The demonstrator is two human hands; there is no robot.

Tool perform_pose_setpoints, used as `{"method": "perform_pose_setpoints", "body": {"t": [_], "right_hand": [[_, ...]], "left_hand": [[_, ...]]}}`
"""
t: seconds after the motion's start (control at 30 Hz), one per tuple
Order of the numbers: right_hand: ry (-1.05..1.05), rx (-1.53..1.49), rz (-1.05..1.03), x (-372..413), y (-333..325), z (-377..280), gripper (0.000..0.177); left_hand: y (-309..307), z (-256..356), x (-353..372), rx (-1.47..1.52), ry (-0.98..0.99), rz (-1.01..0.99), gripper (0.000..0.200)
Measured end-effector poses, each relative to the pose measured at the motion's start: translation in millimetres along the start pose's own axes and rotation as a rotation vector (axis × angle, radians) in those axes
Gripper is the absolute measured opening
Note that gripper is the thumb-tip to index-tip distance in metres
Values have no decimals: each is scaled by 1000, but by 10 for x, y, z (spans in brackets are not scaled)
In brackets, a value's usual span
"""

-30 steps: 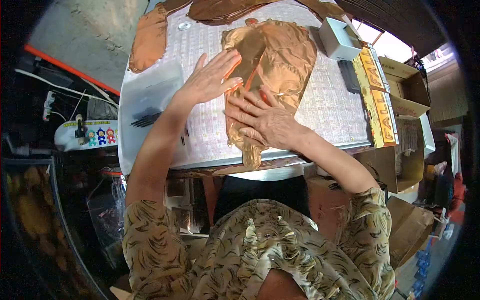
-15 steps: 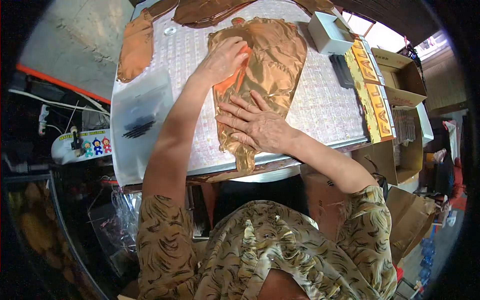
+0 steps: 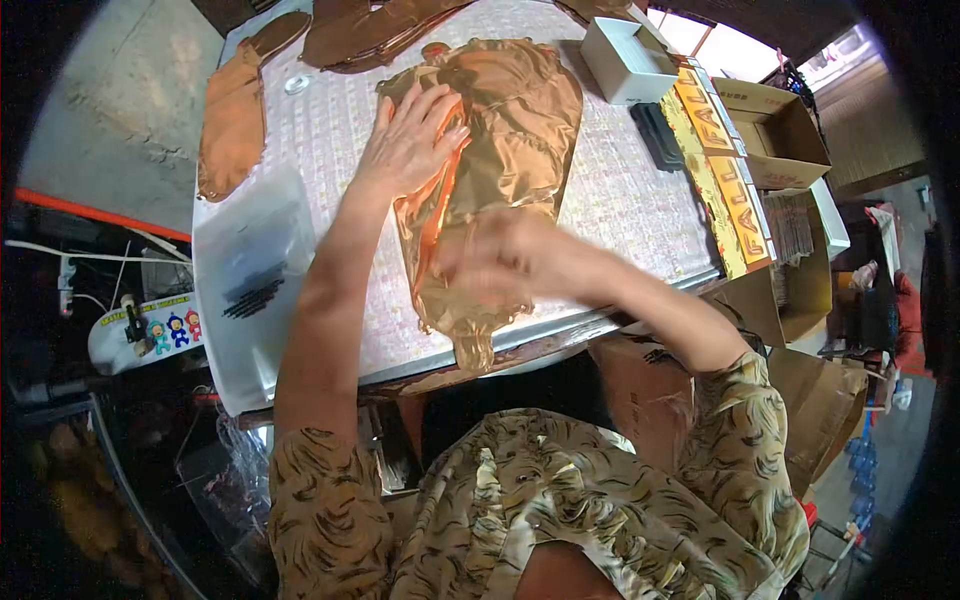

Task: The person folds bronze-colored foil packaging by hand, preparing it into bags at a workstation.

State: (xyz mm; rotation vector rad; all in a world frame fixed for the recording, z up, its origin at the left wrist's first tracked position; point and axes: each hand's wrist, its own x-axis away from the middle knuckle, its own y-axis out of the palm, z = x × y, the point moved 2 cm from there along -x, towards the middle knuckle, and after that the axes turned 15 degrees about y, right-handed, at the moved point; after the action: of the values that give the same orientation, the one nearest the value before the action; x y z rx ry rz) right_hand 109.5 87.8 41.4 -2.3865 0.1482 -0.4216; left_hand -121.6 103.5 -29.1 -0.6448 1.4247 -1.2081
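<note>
A flat, copper-coloured foil balloon (image 3: pixel 525 150) lies on the patterned table, its narrow tail near the front edge. My left hand (image 3: pixel 415 140) rests flat on its left side with the fingers stretched out, beside a raised, shiny orange fold. Over the lower part of the balloon is my right hand (image 3: pixel 490 258), smeared by motion. Its fingers cannot be made out, nor whether they touch the foil.
More copper foil pieces (image 3: pixel 232 125) lie at the back and left. A clear plastic bag with black sticks (image 3: pixel 255 290) is at the left edge. On the right are a white box (image 3: pixel 628 65), a black object (image 3: pixel 657 135), yellow FALL packages (image 3: pixel 735 200) and an open carton (image 3: pixel 770 125).
The view has shifted slightly. My right hand has gone from lying spread on the foil to moving quickly. My left hand's fingers have straightened, and the orange fold now reaches lower.
</note>
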Motion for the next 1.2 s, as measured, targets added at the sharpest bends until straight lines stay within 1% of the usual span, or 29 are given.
{"method": "perform_pose_setpoints", "body": {"t": [0.07,0.1,0.13,0.17,0.2,0.23,0.3,0.33,0.47,0.53,0.57,0.6,0.63,0.67,0.7,0.77,0.8,0.83,0.87,0.9,0.93,0.97,1.03,1.07,1.1,1.17,1.2], "right_hand": [[492,-627,363,-21,-402,43,37],[211,-71,762,-268,-685,591,34],[337,93,917,-417,-915,901,35],[632,156,774,-491,-1169,1013,42],[689,284,776,-606,-1320,1225,51],[693,283,780,-638,-1360,1162,51],[771,182,814,-766,-1437,1054,44],[851,154,810,-880,-1483,1102,40],[860,183,810,-1176,-1613,1325,40],[839,27,829,-1257,-1710,1394,40],[837,31,824,-1319,-1747,1417,40],[781,-45,812,-1367,-1782,1389,43],[728,-122,799,-1370,-1795,1251,46],[729,-116,821,-1379,-1792,1111,43],[732,-117,822,-1310,-1781,823,43],[757,-232,760,-1220,-1740,339,31],[425,-472,699,-1538,-1623,567,31],[85,-693,617,-1814,-1491,847,34],[55,-700,464,-1843,-1405,869,29],[12,-684,424,-1543,-1303,638,36],[-49,-413,587,-1400,-1289,690,35],[-113,-137,738,-1265,-1275,751,38],[486,217,655,-903,-1182,704,47],[256,508,821,-974,-1089,1299,59],[255,511,819,-925,-1009,1353,59],[424,755,768,-750,-806,1353,56],[426,796,706,-702,-758,1276,58]], "left_hand": [[12,-7,4,-23,-3,-30,63],[18,-1,10,-19,-2,-30,63],[21,2,12,-23,-7,-34,63],[14,-1,4,-30,-11,-37,63],[10,0,4,-30,-7,-36,63],[9,8,12,-26,-6,-23,63],[7,11,6,-20,-4,-9,63],[-2,18,3,-20,-6,-7,63],[-33,52,3,-8,-15,-7,61],[-67,70,2,-17,-15,-23,60],[-84,81,4,-25,-11,-38,59],[-81,75,9,-23,-16,-37,59],[-71,70,8,-33,-9,-33,59],[-63,69,4,-44,-1,-31,58],[-37,58,14,-42,1,-32,58],[-2,39,24,-97,48,52,56],[-11,41,2,-97,50,55,56],[-15,33,-16,-90,21,-10,55],[-23,24,-19,-83,-11,-75,55],[-39,31,-15,-83,-17,-71,55],[-60,54,-17,-80,-7,-58,54],[-77,69,-14,-77,1,-45,54],[-74,57,6,-52,-9,-36,54],[-66,58,16,-67,32,30,51],[-65,65,20,-81,75,96,48],[-76,67,15,-72,68,100,48],[-69,73,17,-64,65,97,47]]}}
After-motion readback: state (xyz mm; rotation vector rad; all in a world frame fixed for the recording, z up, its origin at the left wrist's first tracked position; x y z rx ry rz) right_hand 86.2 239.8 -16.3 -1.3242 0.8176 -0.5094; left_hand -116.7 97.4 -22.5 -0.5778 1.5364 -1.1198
